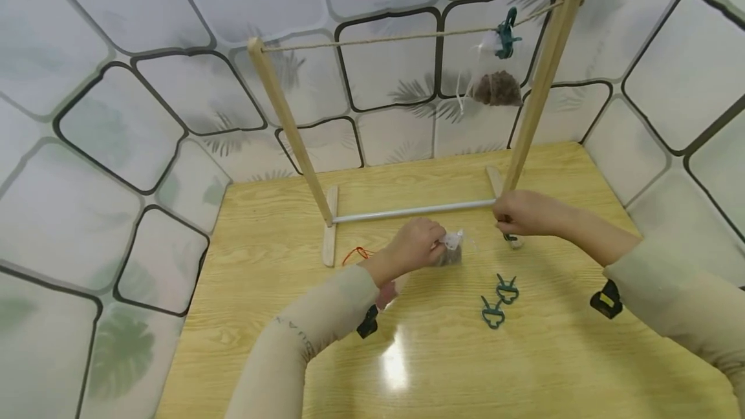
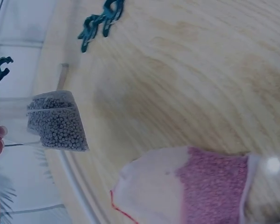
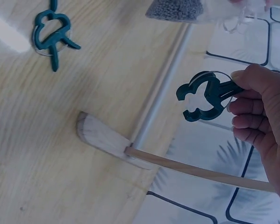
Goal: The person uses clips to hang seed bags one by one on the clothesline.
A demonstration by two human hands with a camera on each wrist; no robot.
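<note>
My left hand point(image 1: 412, 244) pinches the gathered top of a small sheer drawstring bag point(image 2: 59, 122), and grey pellets fill its lower part. In the head view it is just above the table, in front of the rack's white bar. Beside the rack's right post, my right hand point(image 3: 266, 105) squeezes the handles of a dark green clip point(image 3: 210, 97) between thumb and fingers, its mouth spread apart. A second sheer bag point(image 2: 214, 186), with pink contents and a red drawstring, lies on the table near the left forearm.
A rope point(image 1: 384, 39) runs between two wooden posts; near its right end a green clip point(image 1: 505, 41) holds a bag with brown contents point(image 1: 496, 88). Two more green clips point(image 1: 507, 290) lie on the table point(image 1: 442, 367). Patterned cloth walls point(image 1: 396, 76) surround it.
</note>
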